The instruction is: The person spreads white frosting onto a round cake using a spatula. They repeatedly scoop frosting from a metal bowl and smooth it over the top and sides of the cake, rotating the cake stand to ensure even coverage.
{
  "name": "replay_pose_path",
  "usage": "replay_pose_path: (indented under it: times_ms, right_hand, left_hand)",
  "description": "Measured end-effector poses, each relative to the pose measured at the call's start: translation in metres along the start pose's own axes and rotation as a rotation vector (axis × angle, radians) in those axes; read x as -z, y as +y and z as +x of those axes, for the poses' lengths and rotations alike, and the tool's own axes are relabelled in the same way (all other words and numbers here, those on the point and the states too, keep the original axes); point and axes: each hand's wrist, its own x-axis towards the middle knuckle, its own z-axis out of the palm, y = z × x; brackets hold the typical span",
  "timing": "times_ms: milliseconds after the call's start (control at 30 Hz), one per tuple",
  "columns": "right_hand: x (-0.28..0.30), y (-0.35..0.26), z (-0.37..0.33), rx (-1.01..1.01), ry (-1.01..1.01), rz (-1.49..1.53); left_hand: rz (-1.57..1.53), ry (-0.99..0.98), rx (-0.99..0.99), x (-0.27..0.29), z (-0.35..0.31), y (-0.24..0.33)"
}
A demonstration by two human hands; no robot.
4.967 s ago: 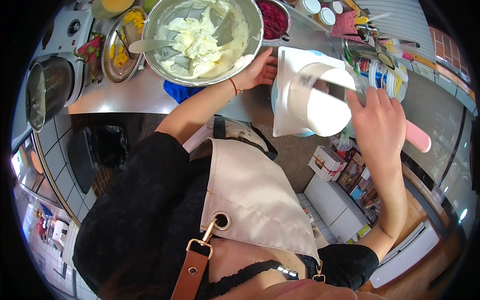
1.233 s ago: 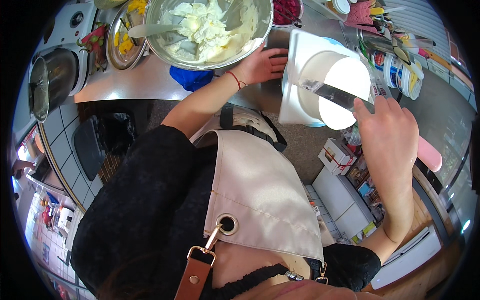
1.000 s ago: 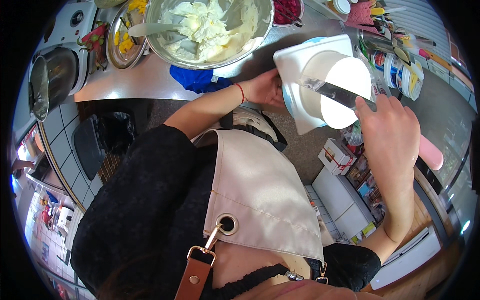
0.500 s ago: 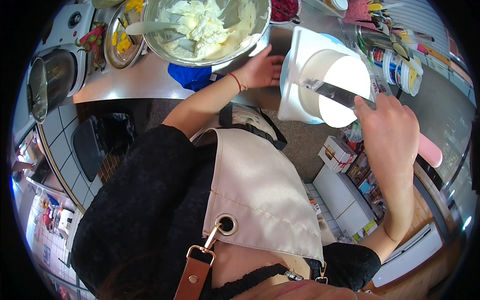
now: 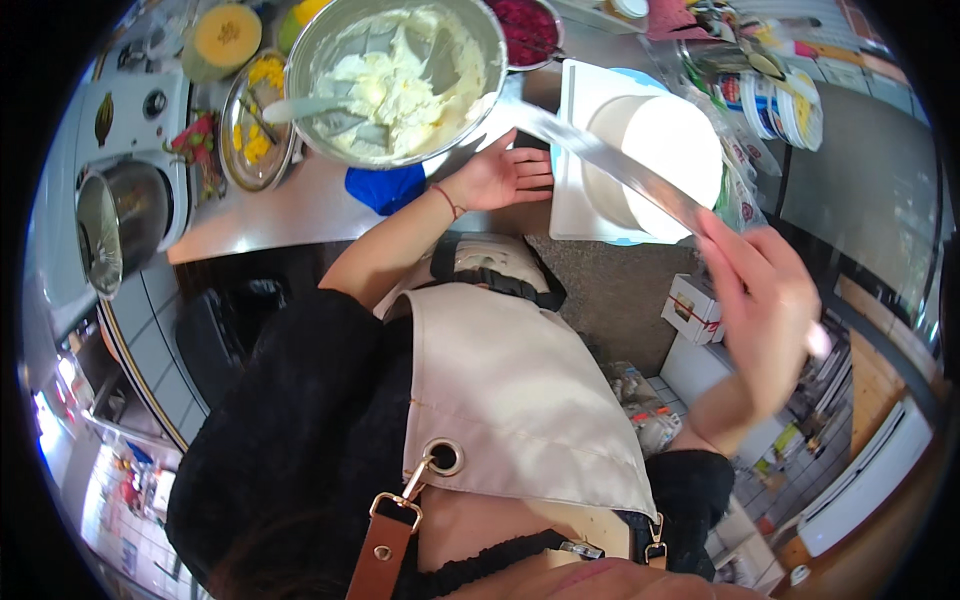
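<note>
My right hand (image 5: 765,300) grips an icing spatula (image 5: 610,160), its long metal blade slanting up and left across a tall white-frosted cake (image 5: 680,160). The blade tip blurs near the big metal bowl; whether the blade touches the cake I cannot tell. Under the cake is a white square board (image 5: 575,100), with a light blue edge showing beneath it. My left hand (image 5: 500,178) is open, fingers stretched toward the board's left side and holding nothing. The metal bowl (image 5: 497,50) contains whipped white cream (image 5: 385,90) and a pale-handled scraper (image 5: 300,107).
A bowl of dark pink fruit (image 5: 525,35) stands behind the metal bowl. Left are a dish of yellow fruit pieces (image 5: 257,145), a halved melon (image 5: 228,37) and a stand mixer (image 5: 140,200). White tubs (image 5: 780,105) sit at the right. A blue bag (image 5: 385,187) lies by the counter edge.
The spatula has swung left and up, its tip moving from over the cake toward the cream bowl. My left hand stays open beside the board. The view has shifted slightly.
</note>
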Motion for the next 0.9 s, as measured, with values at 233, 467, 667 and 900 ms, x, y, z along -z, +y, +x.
replay_pose_path:
  times_ms: [233,467,667,900]
  right_hand:
    - [-0.190,-0.066,0.027,0.024,0.354,0.444]
    - [-0.182,-0.021,-0.082,-0.011,0.279,0.348]
    - [-0.164,-0.024,-0.094,-0.208,0.089,1.024]
    - [-0.212,-0.007,-0.075,-0.391,-0.289,1.456]
  left_hand:
    - [0.063,-0.128,0.042,0.004,-0.016,-0.003]
    - [0.168,-0.024,0.106,-0.006,-0.039,-0.022]
    - [0.414,0.261,0.097,-0.045,-0.036,-0.051]
    - [0.588,0.599,-0.212,-0.017,-0.032,-0.072]
